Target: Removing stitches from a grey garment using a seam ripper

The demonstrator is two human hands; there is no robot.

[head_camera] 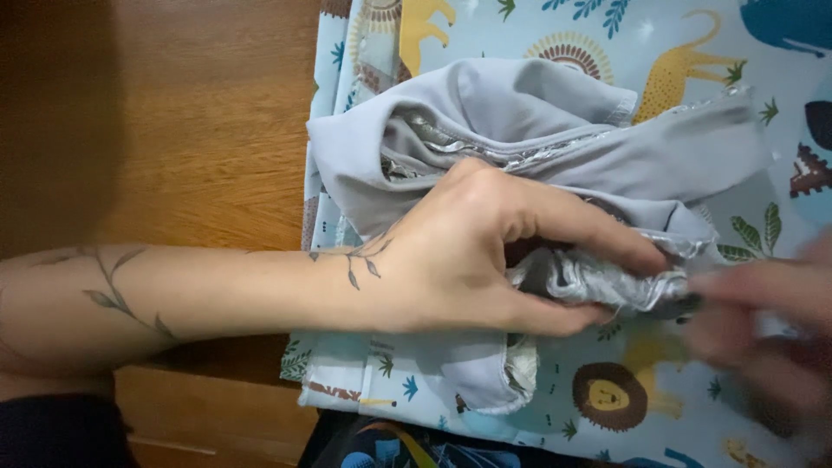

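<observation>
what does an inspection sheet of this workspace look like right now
surface: wooden table, partly covered by a light blue animal-print sheet
job's things: grey cloth bunched on the sheet, silvery lining showing at its edges
clutter: nothing seen
grippers: left hand lies on the cloth, thumb and fingers pinching a fold; right hand blurred at the same fold, grip cannot be told
cables: nothing seen
surroundings: dark patterned fabric at the bottom edge

garment (pixel 537 130) on printed mat (pixel 607 52) | mat on table (pixel 208 130)
</observation>
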